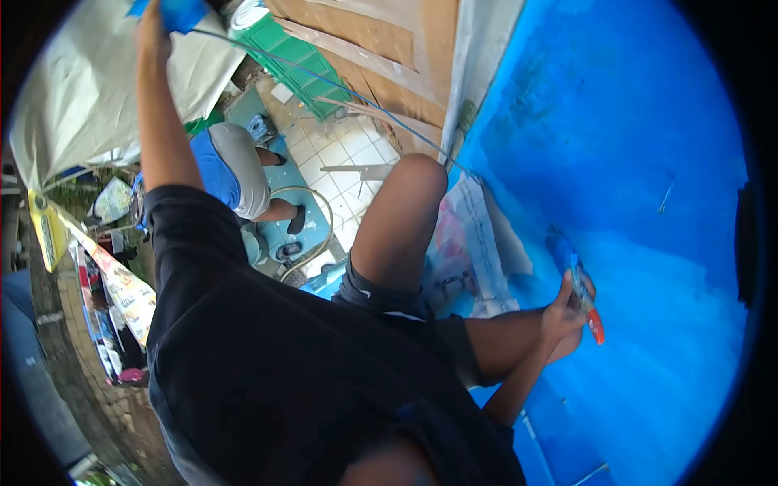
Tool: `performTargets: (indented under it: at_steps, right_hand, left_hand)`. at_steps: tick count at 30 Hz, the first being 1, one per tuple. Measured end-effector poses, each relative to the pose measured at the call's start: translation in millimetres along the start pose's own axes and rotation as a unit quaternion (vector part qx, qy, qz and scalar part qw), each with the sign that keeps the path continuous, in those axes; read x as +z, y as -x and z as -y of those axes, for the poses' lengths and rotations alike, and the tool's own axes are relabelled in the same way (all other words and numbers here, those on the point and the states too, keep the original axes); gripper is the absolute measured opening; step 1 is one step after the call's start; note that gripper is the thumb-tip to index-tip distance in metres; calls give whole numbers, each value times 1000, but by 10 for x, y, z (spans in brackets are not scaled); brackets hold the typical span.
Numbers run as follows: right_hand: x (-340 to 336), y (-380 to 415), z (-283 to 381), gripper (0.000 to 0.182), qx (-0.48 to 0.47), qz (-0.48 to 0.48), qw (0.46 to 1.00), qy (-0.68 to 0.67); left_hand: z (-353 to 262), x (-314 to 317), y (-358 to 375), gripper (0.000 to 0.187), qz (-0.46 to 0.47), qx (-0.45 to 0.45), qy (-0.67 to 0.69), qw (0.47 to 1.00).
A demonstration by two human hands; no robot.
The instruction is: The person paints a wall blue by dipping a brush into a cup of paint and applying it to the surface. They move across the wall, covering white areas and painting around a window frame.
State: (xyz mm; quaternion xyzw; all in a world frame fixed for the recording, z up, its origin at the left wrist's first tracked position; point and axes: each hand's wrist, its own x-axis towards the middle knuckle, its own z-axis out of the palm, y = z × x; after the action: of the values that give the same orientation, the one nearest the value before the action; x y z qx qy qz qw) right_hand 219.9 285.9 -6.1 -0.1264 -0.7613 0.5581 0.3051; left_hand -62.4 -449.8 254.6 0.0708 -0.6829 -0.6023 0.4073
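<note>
My right hand (567, 312) is closed around a paintbrush (596, 326) with a red handle end, close to my bent knee. Its blue-stained bristle end points up toward the blue-painted surface (673, 283). At the top left my raised left hand (152, 28) is closed at a bright blue object (185, 13), which the frame edge cuts off, so I cannot make out what it is. A thin dark cable or cord (304, 69) runs from near that object down to the blue surface.
Another person (231, 166) bends over below on the left. Beyond are green crates (296, 69), a tiled floor (340, 146), a wooden panel (389, 40) and a pale tarp (97, 81). A stained sheet (478, 243) lies beside my legs. Cluttered goods (113, 316) stand at far left.
</note>
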Motion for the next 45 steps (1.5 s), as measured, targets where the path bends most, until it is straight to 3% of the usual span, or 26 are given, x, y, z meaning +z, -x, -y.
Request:
performTargets:
  at_steps: [1,3,4,6,7,8,9,11,13,15,23,31,38,44,45]
  right_hand:
    - [-2,17,-45,23,16,-13,1000,10]
    - [-19,18,-42,22,18,14,1000,5]
    - [-26,29,-8,22,34,6,999,40]
    - [-4,31,33,23,61,-8,995,85]
    - [34,29,29,23,56,-13,997,45]
    - [49,23,58,23,47,-16,999,4]
    - [49,8,165,22,85,-11,994,66]
    - [34,50,111,21,89,-11,994,66]
    - [13,143,52,20,92,-13,993,68]
    - [16,164,-47,19,6,42,997,57]
    - [78,131,-54,17,-28,65,994,82]
    - [117,76,11,15,-36,77,990,109]
    - [155,45,149,14,-32,103,987,122]
    - [200,62,180,14,-24,114,987,110]
    - [205,68,167,14,-9,120,985,125]
  left_hand:
    - [-72,15,12,43,24,-13,-3,1000]
    - [-95,-101,-57,41,105,61,-14,992]
    - [-279,60,135,49,53,-17,-24,998]
    - [-327,-25,122,46,43,-13,-56,997]
    - [-334,-130,23,45,40,-19,-59,997]
    - [-339,-210,-81,42,48,-1,-30,998]
    - [-360,-288,-209,40,39,0,14,999]
    - [-495,-435,-460,40,23,-3,55,998]
    - [-615,-658,-828,39,5,10,101,995]
    - [-779,-646,-907,39,-30,51,134,989]
    - [-1653,-858,-1745,39,-77,140,96,982]
    - [-2397,-1241,-2107,39,-97,194,30,976]
    - [-2232,-1460,-2015,38,-57,188,-12,980]
    - [-1715,-1282,-1413,38,26,169,2,985]
    - [-1581,-1247,-1243,45,45,161,-8,986]
